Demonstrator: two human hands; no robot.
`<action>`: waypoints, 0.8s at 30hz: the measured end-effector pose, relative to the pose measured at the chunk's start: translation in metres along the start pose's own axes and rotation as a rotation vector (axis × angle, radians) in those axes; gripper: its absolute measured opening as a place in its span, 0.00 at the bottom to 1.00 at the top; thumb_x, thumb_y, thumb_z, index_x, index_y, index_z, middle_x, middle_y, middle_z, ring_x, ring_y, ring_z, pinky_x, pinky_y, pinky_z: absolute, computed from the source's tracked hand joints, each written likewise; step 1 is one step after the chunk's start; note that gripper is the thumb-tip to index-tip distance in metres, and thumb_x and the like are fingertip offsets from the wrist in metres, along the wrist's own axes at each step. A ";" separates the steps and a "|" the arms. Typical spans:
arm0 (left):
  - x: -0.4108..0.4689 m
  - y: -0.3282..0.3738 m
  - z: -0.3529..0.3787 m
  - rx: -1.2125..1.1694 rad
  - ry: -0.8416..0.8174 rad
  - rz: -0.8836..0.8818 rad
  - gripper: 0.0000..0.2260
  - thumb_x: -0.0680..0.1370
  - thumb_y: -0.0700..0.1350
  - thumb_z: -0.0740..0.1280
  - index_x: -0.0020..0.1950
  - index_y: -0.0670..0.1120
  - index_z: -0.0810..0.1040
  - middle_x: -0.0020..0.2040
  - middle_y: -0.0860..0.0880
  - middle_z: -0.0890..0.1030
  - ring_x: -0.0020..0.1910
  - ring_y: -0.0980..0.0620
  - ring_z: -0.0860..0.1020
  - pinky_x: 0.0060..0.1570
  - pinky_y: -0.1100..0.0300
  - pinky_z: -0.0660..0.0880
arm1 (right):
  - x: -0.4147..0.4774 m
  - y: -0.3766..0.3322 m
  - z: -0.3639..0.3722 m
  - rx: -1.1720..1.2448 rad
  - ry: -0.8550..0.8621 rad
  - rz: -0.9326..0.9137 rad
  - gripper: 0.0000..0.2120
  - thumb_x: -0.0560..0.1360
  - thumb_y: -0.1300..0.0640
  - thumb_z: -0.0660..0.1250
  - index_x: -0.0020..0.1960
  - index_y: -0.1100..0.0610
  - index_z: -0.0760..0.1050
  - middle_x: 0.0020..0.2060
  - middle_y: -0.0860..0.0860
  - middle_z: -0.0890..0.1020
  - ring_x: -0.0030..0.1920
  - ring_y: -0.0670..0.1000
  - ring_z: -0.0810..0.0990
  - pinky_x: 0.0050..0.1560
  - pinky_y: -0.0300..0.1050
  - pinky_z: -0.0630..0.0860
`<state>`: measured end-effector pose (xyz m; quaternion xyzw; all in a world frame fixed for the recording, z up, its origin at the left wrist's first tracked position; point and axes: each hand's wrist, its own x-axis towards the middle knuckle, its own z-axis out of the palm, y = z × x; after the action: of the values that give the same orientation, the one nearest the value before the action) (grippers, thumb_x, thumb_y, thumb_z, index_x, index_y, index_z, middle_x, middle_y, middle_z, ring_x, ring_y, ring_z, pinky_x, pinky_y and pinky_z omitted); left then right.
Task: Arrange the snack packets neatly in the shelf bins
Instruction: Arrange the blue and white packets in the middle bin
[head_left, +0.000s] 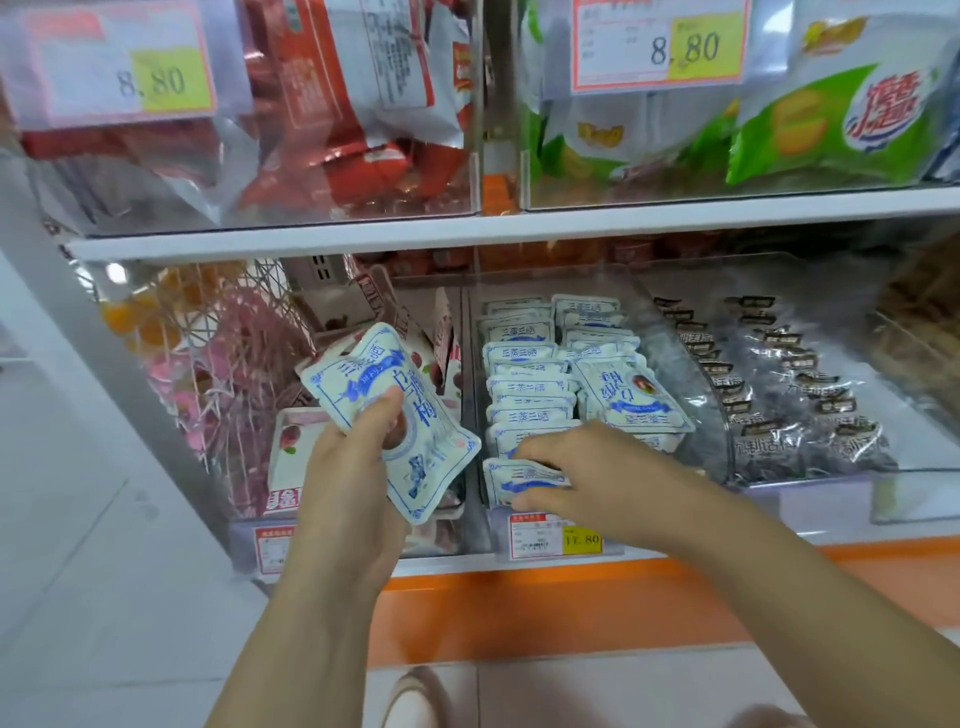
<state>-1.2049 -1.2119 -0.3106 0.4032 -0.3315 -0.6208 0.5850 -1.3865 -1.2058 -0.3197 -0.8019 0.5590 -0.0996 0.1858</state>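
Right hand (582, 467) on packet (524, 482), bin (497, 522) front

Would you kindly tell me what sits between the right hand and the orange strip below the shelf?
In the head view, a price label marked 17.80 sits there, under the right hand and above the orange strip.

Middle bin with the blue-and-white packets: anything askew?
Yes. One flat packet lies face up, tilted, atop the right row; the rest stand on edge. The left hand holds a spare packet outside the bin, and the right hand pinches the front packet.
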 end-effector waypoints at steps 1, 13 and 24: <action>0.000 0.001 -0.001 0.006 0.004 0.015 0.08 0.81 0.43 0.60 0.53 0.50 0.78 0.46 0.49 0.85 0.46 0.48 0.84 0.46 0.48 0.78 | 0.000 0.000 -0.002 -0.046 -0.034 0.010 0.10 0.78 0.50 0.62 0.53 0.56 0.75 0.31 0.49 0.72 0.32 0.48 0.70 0.34 0.44 0.66; 0.006 -0.002 -0.003 -0.017 0.032 -0.014 0.08 0.79 0.43 0.63 0.56 0.46 0.78 0.51 0.46 0.84 0.50 0.45 0.83 0.45 0.50 0.80 | 0.022 0.007 0.000 -0.119 -0.197 0.135 0.12 0.79 0.58 0.62 0.60 0.51 0.78 0.56 0.51 0.79 0.46 0.49 0.74 0.39 0.38 0.68; 0.001 -0.004 0.002 0.209 -0.045 0.187 0.09 0.78 0.42 0.64 0.58 0.49 0.77 0.50 0.50 0.85 0.49 0.49 0.83 0.45 0.48 0.79 | -0.014 0.021 -0.028 0.301 0.101 0.122 0.08 0.72 0.52 0.70 0.51 0.44 0.79 0.45 0.37 0.81 0.45 0.33 0.78 0.49 0.28 0.74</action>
<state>-1.2083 -1.2131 -0.3139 0.4154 -0.4434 -0.5346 0.5873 -1.4195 -1.2042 -0.3018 -0.7235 0.5942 -0.2110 0.2811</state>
